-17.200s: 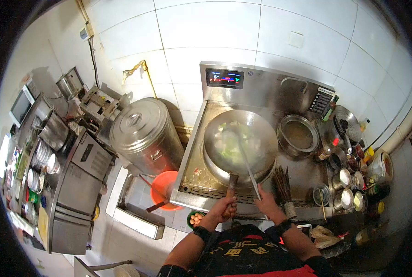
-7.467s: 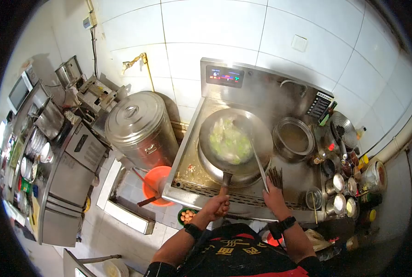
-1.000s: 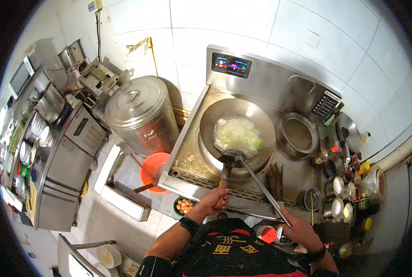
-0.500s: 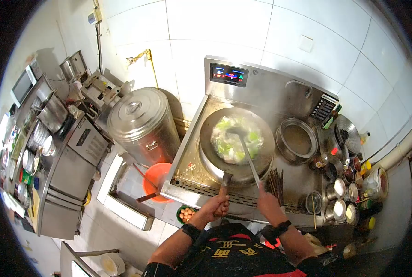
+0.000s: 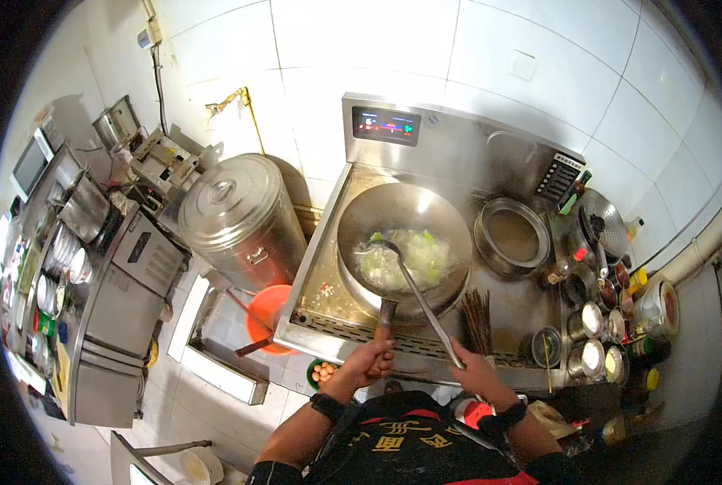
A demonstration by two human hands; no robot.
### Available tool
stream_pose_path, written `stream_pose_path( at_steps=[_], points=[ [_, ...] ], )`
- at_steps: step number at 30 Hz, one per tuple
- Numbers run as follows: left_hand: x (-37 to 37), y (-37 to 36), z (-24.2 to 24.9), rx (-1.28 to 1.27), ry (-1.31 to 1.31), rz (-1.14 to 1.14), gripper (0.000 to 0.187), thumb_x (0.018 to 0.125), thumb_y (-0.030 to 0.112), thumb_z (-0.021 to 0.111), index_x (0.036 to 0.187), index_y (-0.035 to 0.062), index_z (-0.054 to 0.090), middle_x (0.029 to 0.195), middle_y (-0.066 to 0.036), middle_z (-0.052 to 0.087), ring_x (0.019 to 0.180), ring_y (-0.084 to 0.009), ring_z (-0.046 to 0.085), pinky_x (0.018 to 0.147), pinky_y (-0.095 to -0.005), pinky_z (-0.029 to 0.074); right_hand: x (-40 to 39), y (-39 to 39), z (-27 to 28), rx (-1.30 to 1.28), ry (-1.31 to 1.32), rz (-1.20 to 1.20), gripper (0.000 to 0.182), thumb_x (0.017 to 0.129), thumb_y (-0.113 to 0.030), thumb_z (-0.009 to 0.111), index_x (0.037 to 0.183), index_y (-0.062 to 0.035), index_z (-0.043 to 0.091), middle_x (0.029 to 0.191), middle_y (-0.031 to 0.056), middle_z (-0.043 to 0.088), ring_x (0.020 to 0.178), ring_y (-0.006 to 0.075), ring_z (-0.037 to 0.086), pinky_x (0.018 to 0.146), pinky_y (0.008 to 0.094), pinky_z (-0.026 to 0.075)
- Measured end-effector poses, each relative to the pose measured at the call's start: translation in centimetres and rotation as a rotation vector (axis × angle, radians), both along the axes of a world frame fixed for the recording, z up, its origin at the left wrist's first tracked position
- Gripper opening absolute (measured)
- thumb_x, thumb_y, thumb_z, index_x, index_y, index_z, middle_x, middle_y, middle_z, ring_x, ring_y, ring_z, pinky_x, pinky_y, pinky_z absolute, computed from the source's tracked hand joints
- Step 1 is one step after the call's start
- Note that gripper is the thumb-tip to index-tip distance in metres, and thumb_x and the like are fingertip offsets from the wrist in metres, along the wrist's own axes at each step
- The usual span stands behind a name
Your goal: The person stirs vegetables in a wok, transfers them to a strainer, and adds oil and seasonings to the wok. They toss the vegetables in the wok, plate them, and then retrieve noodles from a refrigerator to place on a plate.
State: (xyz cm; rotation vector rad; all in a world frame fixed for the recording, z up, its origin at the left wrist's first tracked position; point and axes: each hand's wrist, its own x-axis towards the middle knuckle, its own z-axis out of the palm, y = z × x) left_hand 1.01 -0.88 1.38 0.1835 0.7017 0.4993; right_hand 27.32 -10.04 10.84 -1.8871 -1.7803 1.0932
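Observation:
My left hand point(image 5: 367, 360) is closed round the wooden handle of a wok point(image 5: 367, 202) that sits on the steel stove. My right hand point(image 5: 476, 373) grips the long handle of a ladle point(image 5: 420, 296). The ladle's dark bowl rests at the left side of the food, inside the wok. Pale green chopped vegetables point(image 5: 413, 260) lie in light liquid at the wok's bottom, with steam over them. Right of the wok stands a metal pot point(image 5: 510, 234) with a wide rim. A bamboo brush point(image 5: 477, 319) lies just beyond my right hand.
Seasoning tins point(image 5: 592, 356) and bottles crowd the stove's right end, beside a perforated strainer point(image 5: 606, 220). A tall lidded steel pot point(image 5: 240, 214) stands to the left. Below it are an orange bucket point(image 5: 266, 311) and a bowl of eggs point(image 5: 324, 372). A steel counter point(image 5: 122, 303) runs along the far left.
The ladle has swung to the left side of the wok, its handle now slanting more. The vegetables have shifted lower in the wok. The whole view has moved slightly.

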Motion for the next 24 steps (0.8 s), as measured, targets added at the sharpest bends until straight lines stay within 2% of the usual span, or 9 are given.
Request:
stream_pose_path(
  at_steps=[1, 5, 7, 8, 10, 13, 17, 20, 24],
  points=[
    [-0.1, 0.0, -0.2, -0.004, -0.020, -0.010, 0.017, 0.096, 0.020, 0.058, 0.104, 0.0110, 0.047, 0.074, 0.000, 0.050, 0.051, -0.0102, 0.047, 0.043, -0.0249, 0.040, -0.1, -0.4, 2.1, -0.165, -0.080, -0.009, 0.073, 0.085, -0.017, 0.058, 0.149, -0.0044, 0.027, 0.113, 0.0343, 0.060, 0.095, 0.0402, 0.065, 0.087, 0.0416, 0.049],
    [-0.1, 0.1, -0.3, 0.018, -0.056, -0.030, 0.018, 0.096, 0.021, 0.057, 0.107, 0.0114, 0.046, 0.074, 0.000, 0.050, 0.052, -0.0101, 0.047, 0.044, -0.0257, 0.042, 3.5, -2.8, 1.8, -0.170, -0.154, 0.056, 0.071, 0.085, -0.012, 0.054, 0.150, -0.0047, 0.026, 0.104, 0.0315, 0.063, 0.089, 0.0429, 0.065, 0.081, 0.0464, 0.051],
    [-0.1, 0.1, 0.2, 0.021, -0.054, -0.031, 0.018, 0.096, 0.021, 0.057, 0.108, 0.0113, 0.046, 0.073, 0.000, 0.050, 0.052, -0.0099, 0.047, 0.045, -0.0257, 0.042, 4.7, -3.6, 1.9, -0.018, -0.298, 0.111, 0.072, 0.085, -0.009, 0.054, 0.151, -0.0044, 0.024, 0.089, 0.0293, 0.064, 0.077, 0.0439, 0.064, 0.070, 0.0513, 0.051],
    [-0.1, 0.1, 0.4, 0.025, -0.053, -0.029, 0.019, 0.096, 0.021, 0.057, 0.108, 0.0112, 0.046, 0.073, 0.000, 0.050, 0.052, -0.0098, 0.048, 0.045, -0.0257, 0.043, 4.8, -3.5, 1.9, -0.017, -0.297, 0.112, 0.072, 0.085, -0.009, 0.054, 0.151, -0.0044, 0.024, 0.089, 0.0293, 0.064, 0.077, 0.0439, 0.064, 0.070, 0.0513, 0.051],
    [0.0, 0.2, 0.1, 0.026, -0.045, -0.020, 0.019, 0.096, 0.021, 0.057, 0.108, 0.0110, 0.047, 0.073, 0.000, 0.050, 0.053, -0.0098, 0.048, 0.046, -0.0255, 0.042, 4.8, -2.7, 2.1, 0.007, -0.688, 0.202, 0.074, 0.086, -0.007, 0.055, 0.151, -0.0033, 0.022, 0.082, 0.0264, 0.062, 0.069, 0.0409, 0.064, 0.062, 0.0519, 0.052],
    [0.1, -0.2, -0.2, 0.030, -0.027, -0.005, 0.019, 0.096, 0.021, 0.057, 0.109, 0.0106, 0.047, 0.073, 0.001, 0.050, 0.055, -0.0099, 0.048, 0.047, -0.0251, 0.041, 3.5, -0.3, 1.4, -0.010, -0.837, 0.213, 0.073, 0.085, -0.007, 0.053, 0.151, -0.0028, 0.022, 0.086, 0.0227, 0.063, 0.067, 0.0386, 0.063, 0.062, 0.0482, 0.053],
    [-0.2, -0.2, 0.4, 0.067, -0.075, -0.023, 0.021, 0.096, 0.022, 0.058, 0.110, 0.0103, 0.048, 0.074, 0.000, 0.050, 0.057, -0.0102, 0.048, 0.050, -0.0247, 0.040, 2.7, 3.5, -4.6, 0.131, -0.805, 0.156, 0.072, 0.085, -0.005, 0.052, 0.151, -0.0011, 0.021, 0.080, 0.0239, 0.062, 0.065, 0.0398, 0.062, 0.059, 0.0482, 0.051],
    [-0.2, -0.3, 0.4, 0.092, -0.036, 0.002, 0.023, 0.096, 0.025, 0.059, 0.110, 0.0093, 0.050, 0.076, 0.000, 0.051, 0.059, -0.0107, 0.049, 0.051, -0.0265, 0.042, 1.2, 5.6, -7.3, 0.132, -0.418, 0.011, 0.076, 0.085, -0.011, 0.059, 0.152, -0.0055, 0.022, 0.071, 0.0267, 0.060, 0.065, 0.0406, 0.062, 0.058, 0.0499, 0.048],
    [-0.2, -0.4, 0.7, 0.170, 0.132, -0.023, 0.037, 0.098, 0.039, 0.054, 0.117, 0.0078, 0.052, 0.086, -0.005, 0.060, 0.068, -0.0168, 0.059, 0.057, -0.0316, 0.049, 0.8, 5.5, -6.9, 0.097, -0.259, 0.021, 0.077, 0.084, -0.014, 0.063, 0.151, -0.0068, 0.025, 0.079, 0.0307, 0.062, 0.068, 0.0398, 0.064, 0.063, 0.0448, 0.051]
  ],
)
